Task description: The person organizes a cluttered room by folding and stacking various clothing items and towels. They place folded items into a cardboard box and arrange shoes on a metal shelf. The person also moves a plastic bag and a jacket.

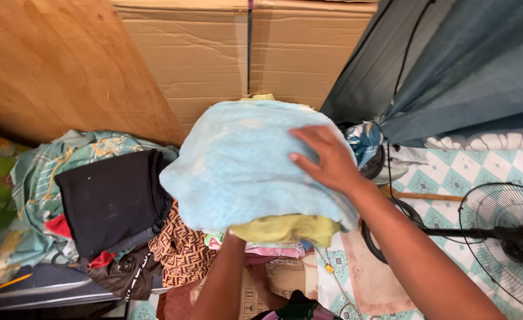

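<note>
Cardboard boxes [244,53] fill the upper frame; right hand [326,160] lies spread flat atop the light blue towel [244,166] at centre, left hand hidden beneath the stack

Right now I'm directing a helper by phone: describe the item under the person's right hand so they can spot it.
Find the cardboard boxes at the back. In front rises a clothes stack; topping it is a fluffy pale blue towel, pressed by the right hand. Unlike the yellow-green cloth beneath, it is plain blue.

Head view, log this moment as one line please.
right hand: flat on light blue towel | left hand: hidden under clothes stack | black garment: left of stack
</note>
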